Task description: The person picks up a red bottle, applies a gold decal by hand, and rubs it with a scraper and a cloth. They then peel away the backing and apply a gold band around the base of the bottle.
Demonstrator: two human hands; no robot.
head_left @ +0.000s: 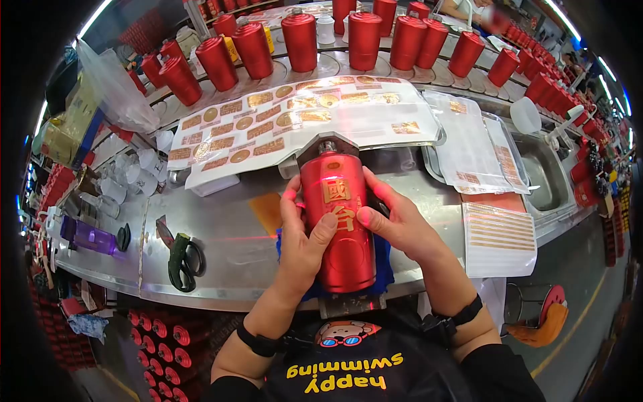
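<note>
A red bottle [338, 251] with gold characters lies on its back in front of me, its neck in a metal holder [309, 149] and a blue cloth [383, 261] under it. My left hand [301, 238] grips the bottle's left side, thumb on its front below the characters. Against the right side, my right hand [395, 218] holds it too, thumb beside the lower character. Red laser lines cross the bottle and the hands. Just beyond the holder, a white sheet of gold decals [251, 127] is spread out.
Several red bottles [299, 43] stand on a curved conveyor [328, 63] at the back. Scissors [182, 261] and a purple bottle [94, 234] lie at left. At right are more decal sheets [499, 234] and a sink [542, 177]. Another person [465, 10] sits at the far back.
</note>
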